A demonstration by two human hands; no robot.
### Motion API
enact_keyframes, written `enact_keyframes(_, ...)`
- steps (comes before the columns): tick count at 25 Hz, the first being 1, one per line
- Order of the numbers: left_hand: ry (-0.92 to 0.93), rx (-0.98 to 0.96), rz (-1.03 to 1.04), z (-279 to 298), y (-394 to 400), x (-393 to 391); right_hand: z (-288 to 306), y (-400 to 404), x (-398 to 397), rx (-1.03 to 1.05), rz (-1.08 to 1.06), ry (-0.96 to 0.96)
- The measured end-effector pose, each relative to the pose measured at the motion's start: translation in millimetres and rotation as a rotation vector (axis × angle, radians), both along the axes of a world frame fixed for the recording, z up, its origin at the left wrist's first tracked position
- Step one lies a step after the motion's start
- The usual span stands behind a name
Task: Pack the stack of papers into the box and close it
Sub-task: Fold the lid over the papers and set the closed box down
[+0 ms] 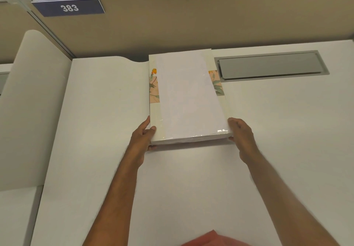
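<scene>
Lots of bare desk [191, 188] up front; box [188, 100] backs against the partition [191, 25]. Left hand [142, 137] and right hand [242, 136] clamp its near corners.

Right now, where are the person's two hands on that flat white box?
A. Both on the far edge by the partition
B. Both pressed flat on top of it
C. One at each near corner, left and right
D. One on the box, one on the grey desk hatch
C: the left hand grips the near left corner of the box and the right hand the near right corner.
</scene>
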State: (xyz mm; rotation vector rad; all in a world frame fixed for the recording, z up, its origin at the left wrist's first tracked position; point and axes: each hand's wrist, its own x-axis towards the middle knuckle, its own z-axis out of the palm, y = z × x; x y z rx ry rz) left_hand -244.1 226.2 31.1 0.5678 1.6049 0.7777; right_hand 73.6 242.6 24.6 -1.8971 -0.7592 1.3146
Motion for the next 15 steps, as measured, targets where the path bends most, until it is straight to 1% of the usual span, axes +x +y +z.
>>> enact_keyframes(3, -0.048, -0.006, 0.033, -1.3, 0.9, -0.8, 0.3, 1.5, 3.3, 0.002, 0.007, -0.009)
enact_keyframes(7, -0.13, -0.037, 0.08, -5.1, 2.8, -3.3, 1.8, 2.2, 4.9, -0.017, 0.018, 0.039)
enact_keyframes(15, -0.136, -0.037, 0.093, -11.8, 4.7, -5.2, 0.1, 7.9, 7.1, -0.03, 0.071, -0.013)
